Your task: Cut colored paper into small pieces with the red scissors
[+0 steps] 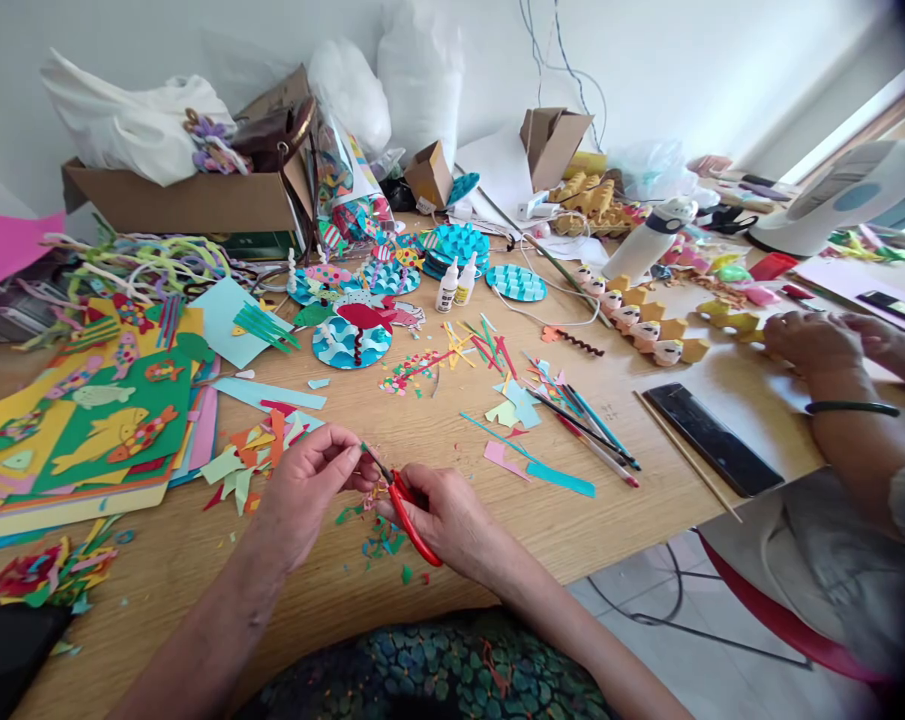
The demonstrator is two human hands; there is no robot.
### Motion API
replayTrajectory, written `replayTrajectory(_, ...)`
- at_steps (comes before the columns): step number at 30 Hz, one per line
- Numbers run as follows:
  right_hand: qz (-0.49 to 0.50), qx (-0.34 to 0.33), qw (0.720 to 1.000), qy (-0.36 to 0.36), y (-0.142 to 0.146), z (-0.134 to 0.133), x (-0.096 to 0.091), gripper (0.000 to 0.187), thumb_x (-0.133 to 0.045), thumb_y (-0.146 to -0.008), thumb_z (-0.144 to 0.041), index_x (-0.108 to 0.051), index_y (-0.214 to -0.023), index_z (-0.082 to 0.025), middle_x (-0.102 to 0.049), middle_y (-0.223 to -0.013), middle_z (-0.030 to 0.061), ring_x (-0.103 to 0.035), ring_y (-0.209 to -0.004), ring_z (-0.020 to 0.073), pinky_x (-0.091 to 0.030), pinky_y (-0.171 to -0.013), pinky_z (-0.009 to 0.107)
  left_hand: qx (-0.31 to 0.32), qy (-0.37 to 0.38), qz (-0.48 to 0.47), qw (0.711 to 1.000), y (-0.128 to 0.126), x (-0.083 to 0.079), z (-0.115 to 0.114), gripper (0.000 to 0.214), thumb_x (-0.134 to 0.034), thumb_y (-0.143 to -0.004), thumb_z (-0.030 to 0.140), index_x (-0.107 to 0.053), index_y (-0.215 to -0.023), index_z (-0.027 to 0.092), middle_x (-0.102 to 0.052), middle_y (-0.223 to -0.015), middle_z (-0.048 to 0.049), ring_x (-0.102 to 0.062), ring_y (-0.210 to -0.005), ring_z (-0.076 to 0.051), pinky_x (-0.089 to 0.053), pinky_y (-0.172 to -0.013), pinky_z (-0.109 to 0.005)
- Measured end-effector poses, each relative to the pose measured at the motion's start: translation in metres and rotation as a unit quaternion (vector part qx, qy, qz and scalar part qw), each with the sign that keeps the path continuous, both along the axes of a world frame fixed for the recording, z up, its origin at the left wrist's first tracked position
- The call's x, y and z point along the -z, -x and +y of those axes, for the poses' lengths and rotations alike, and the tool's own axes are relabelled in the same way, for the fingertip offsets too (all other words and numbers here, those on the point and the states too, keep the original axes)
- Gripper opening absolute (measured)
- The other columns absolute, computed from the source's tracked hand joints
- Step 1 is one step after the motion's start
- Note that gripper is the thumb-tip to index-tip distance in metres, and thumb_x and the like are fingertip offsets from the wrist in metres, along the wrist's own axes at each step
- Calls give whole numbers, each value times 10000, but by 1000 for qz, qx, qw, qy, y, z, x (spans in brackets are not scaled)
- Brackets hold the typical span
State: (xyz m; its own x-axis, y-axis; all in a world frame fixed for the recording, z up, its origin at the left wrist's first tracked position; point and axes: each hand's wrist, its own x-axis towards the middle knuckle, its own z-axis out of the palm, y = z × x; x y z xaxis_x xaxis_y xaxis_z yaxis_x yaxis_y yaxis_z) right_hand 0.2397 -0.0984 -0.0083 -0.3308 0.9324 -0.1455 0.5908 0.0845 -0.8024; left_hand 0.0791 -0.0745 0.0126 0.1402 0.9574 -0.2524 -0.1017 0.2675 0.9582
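My right hand [452, 510] is closed round the red-handled scissors [414, 525], whose blades point up and left toward my other hand. With thumb and fingertips pressed together, my left hand [317, 485] pinches a small piece of green paper [363, 447] at the blade tips; most of it is hidden. Tiny green, blue and red paper snippets [381, 540] lie on the table beneath both hands. Left of my left hand is a heap of orange, red and pale green scraps [249, 460].
Coloured sheets with paper fish [114, 420] lie at left. Glue bottles [456, 285] stand near blue paper discs [351, 345]. Pencils [587, 425], a phone [711, 440] and a wooden stick [684, 455] lie at right. Another person's hands [823, 340] work beside egg-carton chicks [639, 320].
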Motion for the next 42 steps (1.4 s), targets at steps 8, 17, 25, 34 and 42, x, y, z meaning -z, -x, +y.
replayTrajectory(8, 10, -1, 1000, -1, -1, -1, 1, 386, -508, -815, -492, -448, -616, -167, -388, -523, -57, -325, -479, 63, -210, -457, 189, 12, -9, -3, 1000, 1, 3, 0, 95, -628, -715, 239, -591, -706, 152, -672, -637, 13, -615, -579, -101, -513, -581, -209)
replayTrajectory(17, 13, 2, 1000, -1, -1, -1, 5, 361, -497, -833, -441, -447, -608, -163, -367, -520, -58, -312, -478, 60, -198, -457, 191, 8, -3, -1, 1000, 1, 7, 1, 112, -637, -703, 247, -584, -691, 149, -663, -622, 8, -614, -572, -106, -509, -571, -212)
replayTrajectory(25, -18, -7, 999, 29, -3, 2, 8, 359, -480, -838, -441, -503, -618, -159, -415, -512, -47, -346, -472, 66, -223, -452, 189, -3, 14, 16, 1000, 7, 12, 2, 152, -645, -695, 288, -577, -691, 152, -640, -646, 14, -601, -595, -103, -492, -563, -203)
replayTrajectory(34, -142, -84, 986, -16, -18, 4, -5, 344, -474, -826, -476, -576, -702, -171, -581, -620, 19, -426, -515, 98, -233, -479, 220, -12, -29, 88, 996, 22, 23, 15, 156, -622, -702, 315, -573, -714, 167, -536, -550, 47, -480, -523, -83, -414, -496, -182)
replayTrajectory(42, 22, 54, 998, -9, -34, 29, -13, 322, -509, -798, -448, -511, -627, -175, -510, -538, -21, -431, -477, 86, -280, -450, 198, 56, -66, 199, 976, 13, 21, 39, 182, -580, -678, 352, -564, -708, 173, -482, -556, 49, -471, -518, -106, -414, -501, -220)
